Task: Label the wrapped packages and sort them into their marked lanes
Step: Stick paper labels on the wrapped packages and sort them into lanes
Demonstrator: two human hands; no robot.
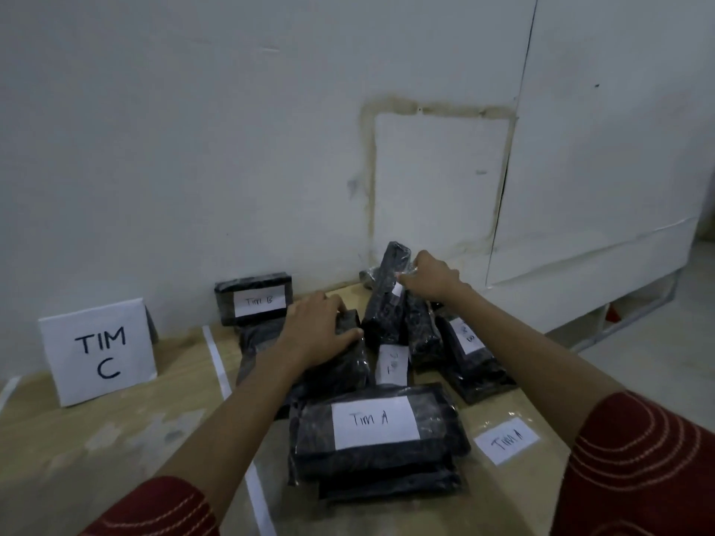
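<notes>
Several black wrapped packages lie in a heap on the wooden table (116, 439). My left hand (315, 328) grips the top of one unlabelled black package (340, 365) in the middle of the heap. My right hand (431, 280) holds an upright black package (387, 299) near the wall, its fingers at a small white label on it. A package labelled TIM A (375, 423) lies nearest to me on top of another. A package labelled TIM B (255, 299) stands at the back left. Another labelled package (470, 353) lies to the right.
A white standing card reading TIM C (101, 355) marks the left lane. White tape strips (218, 361) divide the table into lanes. A loose label reading TIM A (507, 444) lies flat at the right. Another label (392, 363) lies among the packages. A white wall rises directly behind.
</notes>
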